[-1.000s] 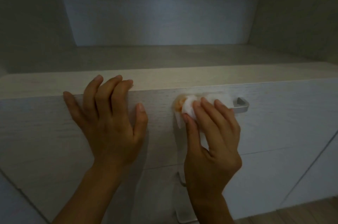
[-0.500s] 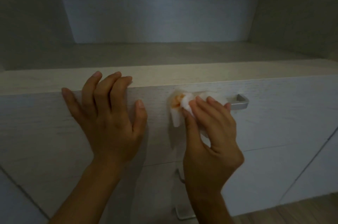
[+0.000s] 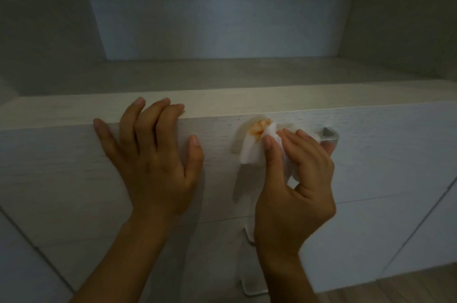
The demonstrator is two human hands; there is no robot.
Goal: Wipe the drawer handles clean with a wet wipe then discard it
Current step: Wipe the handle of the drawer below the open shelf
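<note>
A white wet wipe (image 3: 252,150) with an orange stain near its top is wrapped over the silver handle (image 3: 329,135) of the top drawer (image 3: 385,144). My right hand (image 3: 296,179) grips the wipe against the handle; only the handle's right end shows past my fingers. My left hand (image 3: 153,154) lies flat on the drawer front to the left, fingers spread, fingertips hooked over the top edge. A lower drawer handle (image 3: 249,236) peeks out beside my right wrist, and another handle (image 3: 252,288) sits below it.
Above the drawers is a pale wooden shelf (image 3: 222,75) in a dim recessed cabinet with side walls left and right. A wooden floor (image 3: 408,288) shows at the bottom right. More drawer fronts (image 3: 371,228) run below and to the right.
My right hand has slid the wipe slightly right along the handle and its fingers have curled more around it. The left hand has stayed in place.
</note>
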